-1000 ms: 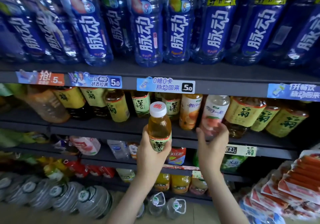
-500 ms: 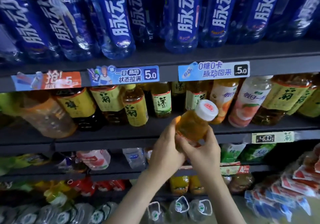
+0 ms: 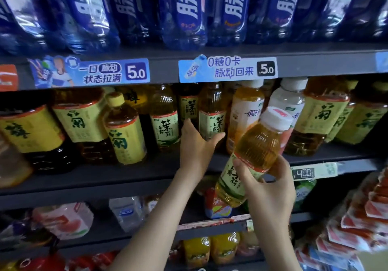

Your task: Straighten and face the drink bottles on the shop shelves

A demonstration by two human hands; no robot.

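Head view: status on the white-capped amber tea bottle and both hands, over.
Right hand grips white-capped amber tea bottle, tilted, off the grey shelf. Left hand open at shelved green-labelled tea bottle.

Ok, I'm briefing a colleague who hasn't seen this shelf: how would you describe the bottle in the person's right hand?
Find the grey shelf of tea bottles under the blue 5.0 price tags. In front of it, the right hand grips an amber tea bottle. Unlike its neighbours, it is off the shelf and tilted, white cap rightward.
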